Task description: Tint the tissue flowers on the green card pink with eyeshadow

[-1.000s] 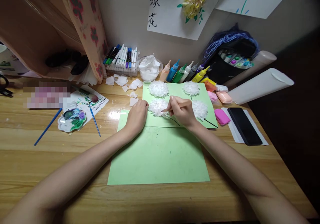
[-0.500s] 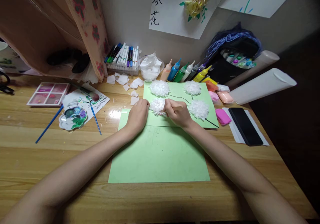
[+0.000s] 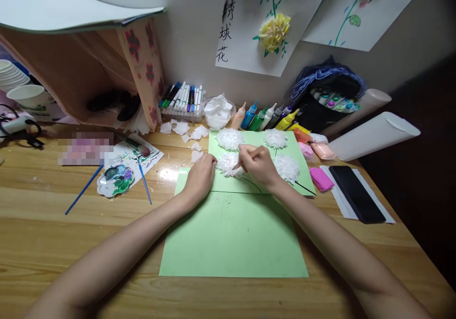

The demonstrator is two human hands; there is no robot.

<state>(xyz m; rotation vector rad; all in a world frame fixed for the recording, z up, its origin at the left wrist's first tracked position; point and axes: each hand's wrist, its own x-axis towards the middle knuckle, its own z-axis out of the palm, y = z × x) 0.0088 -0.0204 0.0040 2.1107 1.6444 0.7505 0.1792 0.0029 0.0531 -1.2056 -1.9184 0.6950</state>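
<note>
My right hand (image 3: 259, 168) is closed over the green card with white tufted paper flowers. It pinches a thin, light-brown stick, mostly hidden by the fingers, whose tip touches the lower-left white flower (image 3: 226, 165). My left hand (image 3: 199, 178) lies at the left edge of the upper green card (image 3: 257, 140), its fingers curled and their undersides hidden. Three more white flowers (image 3: 230, 139) are on that card, and thin black lines run from some. A larger plain green sheet (image 3: 233, 243) lies under my wrists.
Behind the card stand a bowl of white paper (image 3: 218, 113), several paint bottles (image 3: 257, 117) and a marker box (image 3: 183, 112). A paint palette (image 3: 116, 181) and brushes lie left. On the right are pink clay (image 3: 321, 179), a phone (image 3: 356, 193) and a white tube (image 3: 377, 136).
The view has tilted up, so things sit lower in the picture. My right hand has turned slightly, and the back end of the stick no longer shows. My left hand stays at the card's edge.
</note>
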